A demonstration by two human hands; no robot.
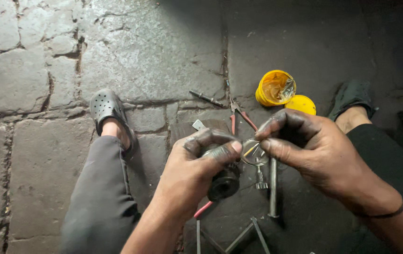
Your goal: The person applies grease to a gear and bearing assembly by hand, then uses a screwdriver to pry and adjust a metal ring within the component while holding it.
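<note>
My left hand (200, 164) is closed around a dark, greasy round metal part (224, 182), thumb and forefinger pinched near its top. My right hand (312, 150) pinches a thin metal ring (253, 153) between thumb and forefinger, right beside the left fingers. Both hands are smeared with grease and hover above the stone floor between my legs.
An open yellow tub of grease (275, 87) stands beyond the hands, its yellow lid (300, 104) beside it. Red-handled pliers (239, 117), a dark bolt (206, 98), a metal rod (273, 188) and other rods lie on the cracked stone floor (32, 164). My feet wear dark clogs (107, 108).
</note>
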